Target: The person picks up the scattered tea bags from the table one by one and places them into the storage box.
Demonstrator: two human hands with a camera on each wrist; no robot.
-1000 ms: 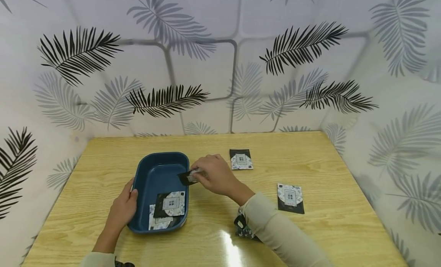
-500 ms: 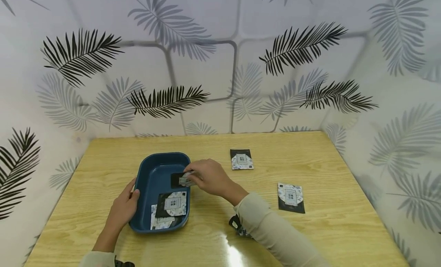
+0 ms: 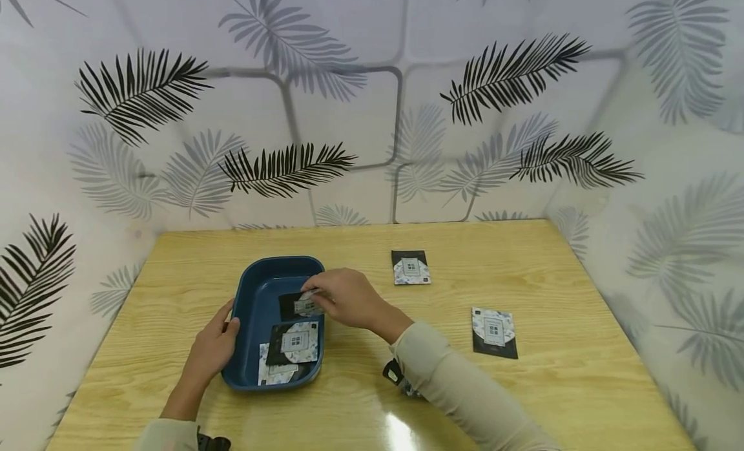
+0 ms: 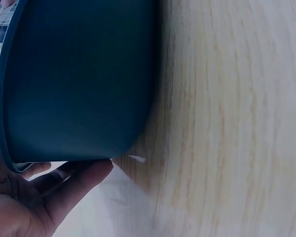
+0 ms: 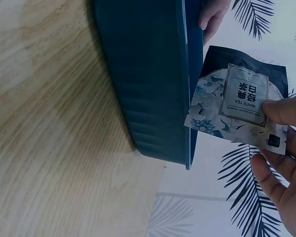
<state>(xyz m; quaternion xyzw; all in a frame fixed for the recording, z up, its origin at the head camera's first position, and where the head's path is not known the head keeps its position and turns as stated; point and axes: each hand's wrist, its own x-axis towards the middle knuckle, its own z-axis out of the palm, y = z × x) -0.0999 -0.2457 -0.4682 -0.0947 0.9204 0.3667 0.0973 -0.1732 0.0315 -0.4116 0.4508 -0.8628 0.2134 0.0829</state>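
My left hand [image 3: 212,347] grips the left side of a dark blue plastic bin [image 3: 281,284], thumb at the rim and fingers along the outside. In the left wrist view the fingers [image 4: 81,185] press against the outer wall. My right hand [image 3: 351,299] pinches a white tea sachet [image 5: 244,94] by one edge between thumb and fingers. The sachet, black with a blue floral print, hangs over the bin's right rim, tilted. Inside the bin lie two similar sachets, the upper one [image 3: 295,342] partly covering the lower one [image 3: 265,366].
Two more sachets lie flat on the wooden table [image 3: 360,399], one at the back [image 3: 411,267] and one further right [image 3: 494,333]. A dark patterned item [image 3: 394,372] is partly hidden by the right sleeve; its kind cannot be told. A leaf-patterned wall covering [image 3: 354,128] stands behind.
My right hand has moved slightly left and brought the pinched sachet in over the bin, its printed face now turned more upward. The left hand keeps its grip on the bin.
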